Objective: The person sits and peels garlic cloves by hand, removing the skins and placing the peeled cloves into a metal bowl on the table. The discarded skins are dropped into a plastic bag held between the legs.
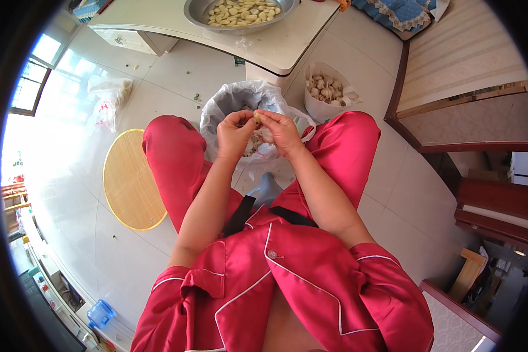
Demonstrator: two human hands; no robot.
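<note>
Above the lined bin, a pale garlic clove (258, 117) is pinched at the meeting fingertips of both hands. My right hand (281, 133) grips it between thumb and fingers. My left hand (235, 135) curls in from the other side, its fingertips against the clove; its inner fingers are partly hidden. Directly underneath, between my knees, stands a bin with a whitish plastic liner (211, 115). Papery garlic skins (251, 147) lie inside it. Beyond my right knee, a white bag (319, 105) holds whole garlic bulbs (327, 90).
Peeled cloves (242, 13) fill a metal basin (195, 17) on the cream table (158, 20). A round wooden board (132, 180) lies by my left knee. Farther left is a plastic bag (110, 94) on the tiled floor. A blue water jug (100, 313) sits at lower left.
</note>
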